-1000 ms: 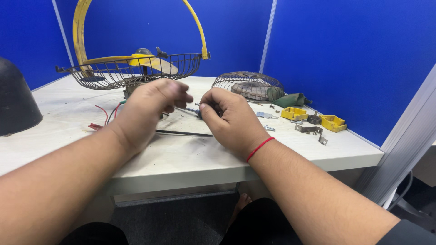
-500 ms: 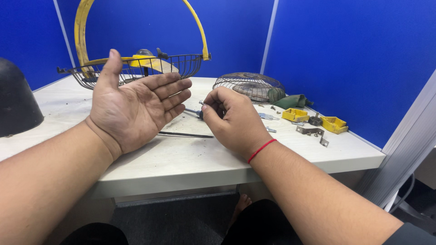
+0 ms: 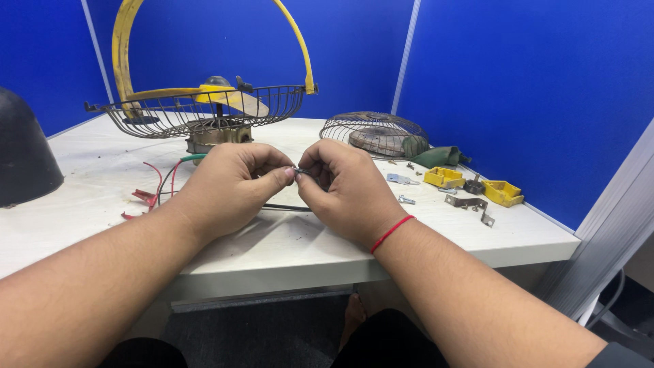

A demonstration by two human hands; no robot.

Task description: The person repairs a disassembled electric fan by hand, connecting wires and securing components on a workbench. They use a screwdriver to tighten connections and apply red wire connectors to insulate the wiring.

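Note:
My left hand (image 3: 231,185) and my right hand (image 3: 343,187) meet over the middle of the white table (image 3: 286,242). Both pinch a small dark wire end (image 3: 300,172) between thumbs and fingertips. A black cable (image 3: 283,206) runs under my hands across the table. A red thread band circles my right wrist. Behind my left hand stands a dismantled fan: a wire guard half (image 3: 197,112) on a brass-coloured motor (image 3: 216,134), with a yellow blade and a yellow curved frame (image 3: 126,48) above it. Red and green wires (image 3: 160,184) trail from the motor.
A second wire guard half (image 3: 375,133) lies face down at the back right, next to a green cloth (image 3: 439,157). Yellow plastic pieces (image 3: 443,177), metal brackets (image 3: 466,202) and screws are scattered at the right. A dark dome-shaped cover (image 3: 24,160) sits at the left edge. Blue partitions surround the table.
My left hand, lifted open with the palm showing half a second ago, has come back down and closed its fingertips on the wire end beside my right hand.

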